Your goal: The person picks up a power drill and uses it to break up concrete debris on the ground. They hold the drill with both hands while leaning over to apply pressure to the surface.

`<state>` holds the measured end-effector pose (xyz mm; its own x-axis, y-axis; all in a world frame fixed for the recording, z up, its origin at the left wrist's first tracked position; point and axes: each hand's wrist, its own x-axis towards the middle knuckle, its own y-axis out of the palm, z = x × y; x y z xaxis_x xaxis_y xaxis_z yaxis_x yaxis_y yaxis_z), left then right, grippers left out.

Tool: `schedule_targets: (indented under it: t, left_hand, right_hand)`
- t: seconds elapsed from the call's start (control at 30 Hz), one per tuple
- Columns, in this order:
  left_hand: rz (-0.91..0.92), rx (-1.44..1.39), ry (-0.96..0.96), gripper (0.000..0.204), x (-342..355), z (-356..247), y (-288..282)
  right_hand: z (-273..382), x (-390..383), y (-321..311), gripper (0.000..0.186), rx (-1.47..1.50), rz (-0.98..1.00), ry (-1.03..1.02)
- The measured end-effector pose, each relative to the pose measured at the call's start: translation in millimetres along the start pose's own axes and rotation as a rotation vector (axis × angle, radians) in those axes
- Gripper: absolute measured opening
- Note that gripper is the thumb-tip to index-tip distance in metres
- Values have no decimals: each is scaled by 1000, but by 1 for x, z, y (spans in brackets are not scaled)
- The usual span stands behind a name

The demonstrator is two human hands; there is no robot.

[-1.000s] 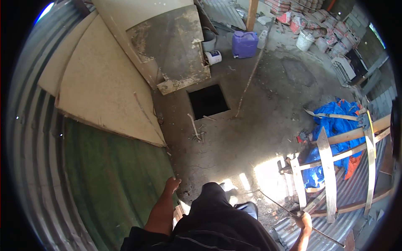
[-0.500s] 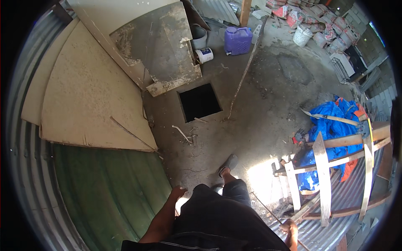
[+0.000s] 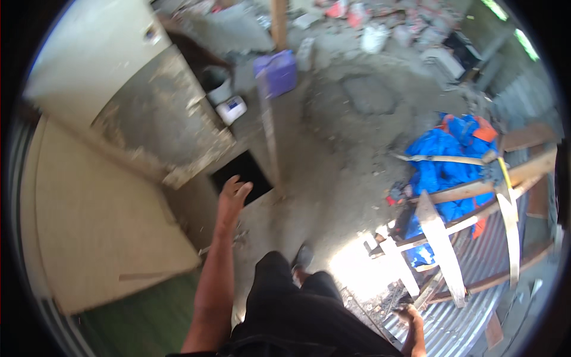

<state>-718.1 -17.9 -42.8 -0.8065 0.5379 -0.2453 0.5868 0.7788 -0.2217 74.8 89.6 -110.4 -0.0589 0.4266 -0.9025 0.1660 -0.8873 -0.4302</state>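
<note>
My left hand (image 3: pixel 234 195) is stretched forward with thumb and fingers apart, holding nothing. From this angle it overlaps the dark square opening (image 3: pixel 242 169) in the concrete floor. Just beyond it, to the right, a long thin pole (image 3: pixel 269 134) stands at a slant, its foot on the floor. Low on the right, my right hand (image 3: pixel 408 314) has curled fingers beside wooden slats (image 3: pixel 441 250) and corrugated metal sheeting (image 3: pixel 476 321). Blur hides what its fingers hold, if anything. A thin rod (image 3: pixel 364 314) lies to the left of that hand.
A pickaxe (image 3: pixel 446 159) rests across a blue tarp (image 3: pixel 431 143) at the right. Boards (image 3: pixel 101 220) and a green sheet (image 3: pixel 140 312) line the left. A purple jerrycan (image 3: pixel 279 74), a white tub (image 3: pixel 231 110) and a white bucket (image 3: pixel 374 38) stand farther back.
My left hand has risen from beside my leg and reached forward, its fingers spreading. The view has turned, so the opening and jerrycan appear farther left. The rod no longer runs visibly through my right hand.
</note>
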Motion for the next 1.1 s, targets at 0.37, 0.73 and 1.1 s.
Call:
schedule_targets:
  t: [0.37,0.73,1.1]
  left_hand:
    - [767,868,379,46,65,86,83]
    - [525,1347,825,67,167,87,164]
    - [1384,1344,324,79,121,43,377]
  right_hand:
    - [138,-39,-19,68,509,-406,108]
    - [257,-92,110,68,1066,-128,327]
    - [169,47,199,66,1245,-88,279]
